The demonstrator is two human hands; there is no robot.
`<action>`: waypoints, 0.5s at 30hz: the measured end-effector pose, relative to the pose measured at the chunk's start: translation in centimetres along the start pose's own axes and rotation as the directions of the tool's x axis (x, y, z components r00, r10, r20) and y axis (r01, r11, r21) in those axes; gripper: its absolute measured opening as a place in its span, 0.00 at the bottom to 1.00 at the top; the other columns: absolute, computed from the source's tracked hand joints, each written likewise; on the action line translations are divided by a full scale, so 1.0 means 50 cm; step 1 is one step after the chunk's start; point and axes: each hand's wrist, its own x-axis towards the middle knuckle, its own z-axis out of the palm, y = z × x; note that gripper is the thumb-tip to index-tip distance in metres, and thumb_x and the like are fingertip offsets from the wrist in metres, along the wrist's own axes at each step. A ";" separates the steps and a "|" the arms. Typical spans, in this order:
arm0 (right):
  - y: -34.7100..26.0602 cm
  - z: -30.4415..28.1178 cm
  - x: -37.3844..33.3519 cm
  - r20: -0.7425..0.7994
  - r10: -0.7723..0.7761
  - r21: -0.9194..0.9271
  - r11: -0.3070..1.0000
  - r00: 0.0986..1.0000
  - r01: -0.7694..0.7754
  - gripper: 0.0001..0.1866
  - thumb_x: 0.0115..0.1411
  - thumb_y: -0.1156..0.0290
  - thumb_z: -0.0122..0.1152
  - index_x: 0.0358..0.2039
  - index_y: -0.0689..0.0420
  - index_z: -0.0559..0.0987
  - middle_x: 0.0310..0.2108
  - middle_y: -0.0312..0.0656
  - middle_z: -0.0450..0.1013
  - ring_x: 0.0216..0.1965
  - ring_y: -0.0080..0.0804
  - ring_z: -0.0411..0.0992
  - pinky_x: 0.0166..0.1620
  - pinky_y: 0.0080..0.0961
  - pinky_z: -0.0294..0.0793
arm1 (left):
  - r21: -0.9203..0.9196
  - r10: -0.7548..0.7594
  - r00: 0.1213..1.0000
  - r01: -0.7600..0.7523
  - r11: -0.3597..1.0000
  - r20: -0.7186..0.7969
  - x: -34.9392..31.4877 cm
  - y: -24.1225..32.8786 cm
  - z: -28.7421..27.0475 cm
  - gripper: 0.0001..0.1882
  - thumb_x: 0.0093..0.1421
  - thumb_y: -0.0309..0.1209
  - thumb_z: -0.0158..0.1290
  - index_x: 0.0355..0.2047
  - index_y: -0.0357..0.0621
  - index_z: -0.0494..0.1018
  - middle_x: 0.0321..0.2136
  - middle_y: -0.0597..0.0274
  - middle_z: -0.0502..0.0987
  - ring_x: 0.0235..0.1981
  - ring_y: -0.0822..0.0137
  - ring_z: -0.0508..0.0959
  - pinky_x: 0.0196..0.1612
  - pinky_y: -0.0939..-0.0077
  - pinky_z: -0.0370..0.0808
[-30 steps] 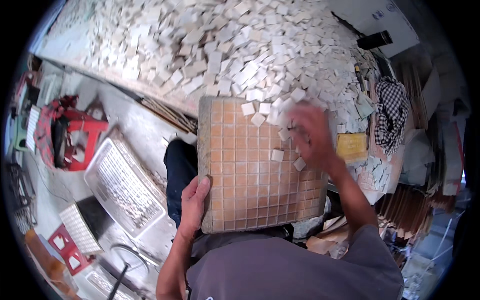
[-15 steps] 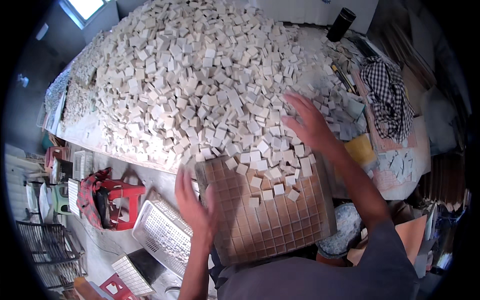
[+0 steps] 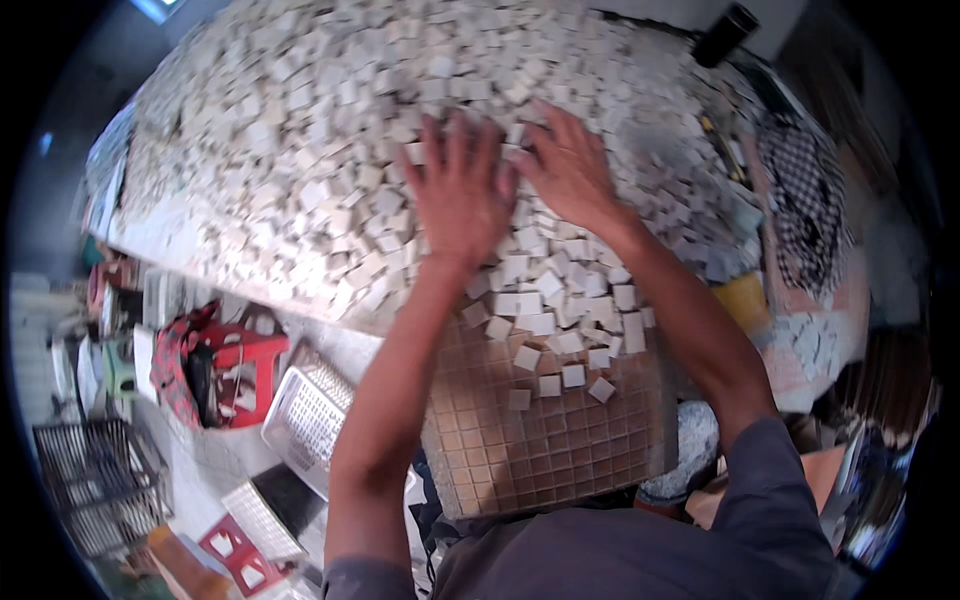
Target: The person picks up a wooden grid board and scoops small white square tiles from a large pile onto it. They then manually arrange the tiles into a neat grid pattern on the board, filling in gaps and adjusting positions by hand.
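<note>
Both my hands reach forward over a large heap of small square cream tiles point(image 3: 330, 190) on the table. My left hand point(image 3: 460, 190) lies palm down on the heap, its fingers spread and somewhat blurred. Close beside it, my right hand point(image 3: 575, 165) also rests on the tiles with its fingers stretched out. Neither hand grips anything. Between my forearms and nearer me sits a wooden grid board point(image 3: 540, 450) with square compartments. Loose tiles point(image 3: 573, 376) lie scattered over its far part, joining the edge of the heap.
A black cylinder point(image 3: 725, 35) stands at the far right, with a checkered cloth point(image 3: 800, 200) and a yellow piece point(image 3: 742, 303) on the table's right. On the floor at left are a white perforated basket point(image 3: 305, 410) and a red stool point(image 3: 245, 375). A bucket point(image 3: 695, 450) stands right of the board.
My left hand has moved from beside the board forward and right onto the heap. My right hand has shifted farther forward and left, near it. The view has shifted slightly.
</note>
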 end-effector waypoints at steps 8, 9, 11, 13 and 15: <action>0.011 -0.018 -0.043 -0.007 -0.034 0.238 0.971 0.999 0.034 0.26 0.64 0.58 0.65 0.55 0.63 0.78 0.56 0.51 0.76 0.60 0.50 0.71 0.65 0.44 0.62 | -0.201 -0.034 0.999 0.031 0.979 -0.012 -0.028 0.040 -0.027 0.23 0.59 0.39 0.56 0.56 0.56 0.76 0.55 0.63 0.75 0.64 0.48 0.68 0.58 0.36 0.61; 0.009 -0.024 -0.036 -0.001 -0.052 0.246 0.968 0.999 0.051 0.26 0.63 0.58 0.66 0.55 0.64 0.78 0.54 0.51 0.76 0.59 0.50 0.72 0.65 0.45 0.63 | -0.205 -0.037 0.999 0.038 0.978 0.007 -0.023 0.040 -0.029 0.24 0.59 0.39 0.56 0.56 0.56 0.76 0.54 0.63 0.76 0.64 0.48 0.68 0.57 0.36 0.62; 0.003 -0.033 -0.022 0.044 0.016 0.323 0.946 0.999 -0.029 0.25 0.61 0.60 0.67 0.53 0.63 0.77 0.46 0.51 0.78 0.53 0.51 0.74 0.61 0.46 0.66 | -0.184 -0.025 0.999 0.032 0.982 0.037 -0.007 0.036 -0.028 0.24 0.58 0.39 0.55 0.56 0.56 0.76 0.52 0.64 0.77 0.62 0.46 0.68 0.56 0.39 0.63; -0.006 -0.036 -0.012 0.046 0.061 0.379 0.923 0.997 -0.073 0.23 0.61 0.60 0.66 0.52 0.62 0.77 0.43 0.51 0.78 0.50 0.51 0.75 0.58 0.47 0.67 | -0.168 -0.029 0.999 0.034 0.985 0.035 0.004 0.041 -0.027 0.24 0.58 0.39 0.55 0.56 0.55 0.76 0.51 0.63 0.78 0.62 0.44 0.68 0.56 0.39 0.63; -0.003 -0.042 -0.012 0.087 0.044 0.412 0.908 0.995 -0.076 0.20 0.60 0.62 0.65 0.47 0.63 0.78 0.40 0.53 0.78 0.47 0.53 0.75 0.54 0.48 0.68 | -0.165 -0.041 0.999 0.046 0.985 0.035 0.005 0.051 -0.023 0.23 0.58 0.38 0.54 0.55 0.54 0.76 0.49 0.61 0.78 0.61 0.42 0.69 0.57 0.38 0.64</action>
